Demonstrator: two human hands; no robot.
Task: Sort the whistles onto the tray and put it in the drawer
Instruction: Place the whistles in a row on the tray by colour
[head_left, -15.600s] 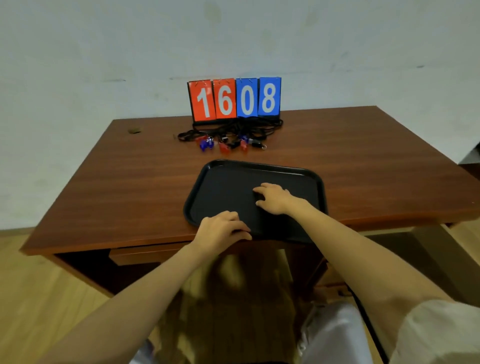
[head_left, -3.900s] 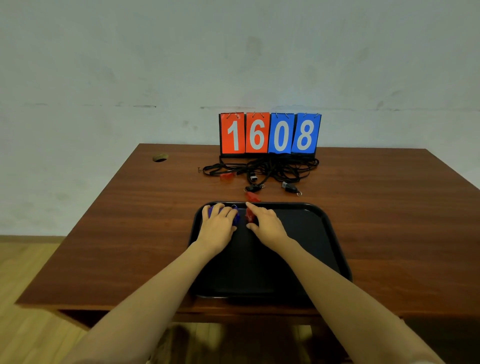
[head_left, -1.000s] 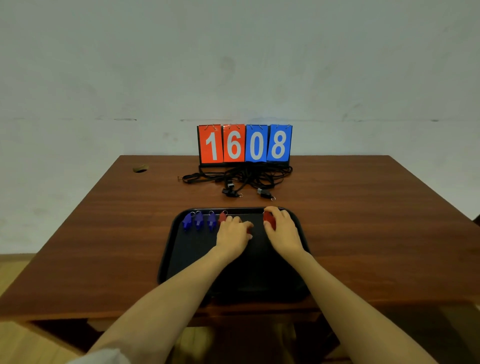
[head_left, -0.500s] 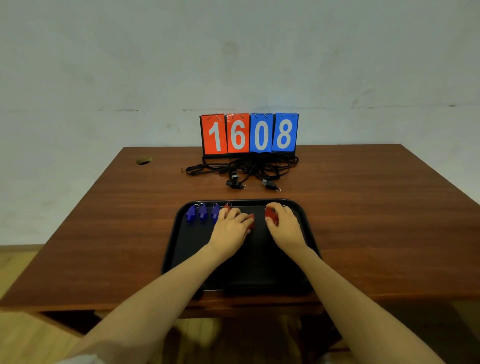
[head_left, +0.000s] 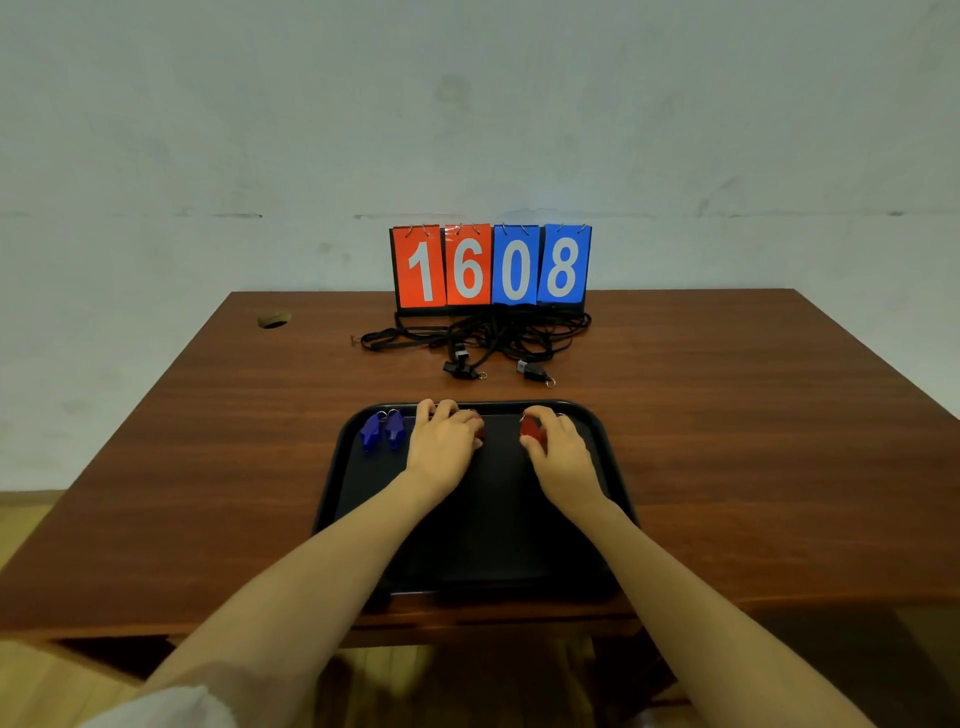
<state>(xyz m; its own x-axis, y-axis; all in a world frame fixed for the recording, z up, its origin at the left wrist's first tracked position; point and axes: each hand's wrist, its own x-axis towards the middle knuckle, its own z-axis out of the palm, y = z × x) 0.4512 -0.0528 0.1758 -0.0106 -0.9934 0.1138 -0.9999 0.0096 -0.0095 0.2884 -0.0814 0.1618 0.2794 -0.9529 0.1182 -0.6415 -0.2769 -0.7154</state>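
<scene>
A black tray lies on the wooden desk near its front edge. Two blue whistles stand side by side at the tray's far left. My left hand lies over the tray's far middle, covering other whistles; a bit of a red whistle shows at its thumb side. My right hand pinches a red whistle between thumb and fingers at the tray's far right of centre. Two black whistles lie on the desk beyond the tray, among black lanyards.
A flip scoreboard reading 1608 stands at the desk's back edge against the wall, with a tangle of black lanyards before it. A cable hole sits at the back left. Bare desk stretches on both sides of the tray.
My left hand has slid left along the whistle row and now hides the third blue whistle. My right hand still holds its red whistle in the same spot.
</scene>
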